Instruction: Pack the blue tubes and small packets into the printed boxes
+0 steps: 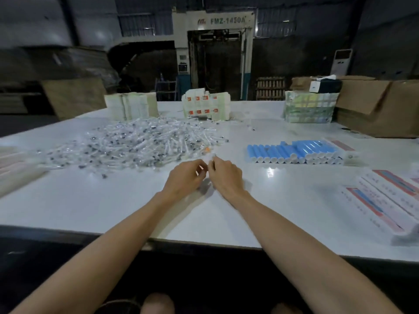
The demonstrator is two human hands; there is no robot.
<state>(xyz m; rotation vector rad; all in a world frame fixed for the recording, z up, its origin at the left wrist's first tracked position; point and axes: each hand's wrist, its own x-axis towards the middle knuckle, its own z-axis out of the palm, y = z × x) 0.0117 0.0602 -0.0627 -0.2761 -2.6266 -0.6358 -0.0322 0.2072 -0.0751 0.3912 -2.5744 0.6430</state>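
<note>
At table (226, 214) centre, left hand (184, 177), right hand (225, 175) fingers (212, 167) pinch small packet (214, 158), seemingly pointing away.

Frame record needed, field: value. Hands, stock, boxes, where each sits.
surface: white table
left: left hand, fingers curled, contents unclear
right: right hand pinches a small clear packet, blurred
packets: pile of small clear packets, beyond the hands, left
tubes: blue tubes with white caps, lying in rows, beyond the hands, right
boxes: flat printed red-and-white boxes, right edge
back: stacked printed cartons; brown cardboard box
</note>
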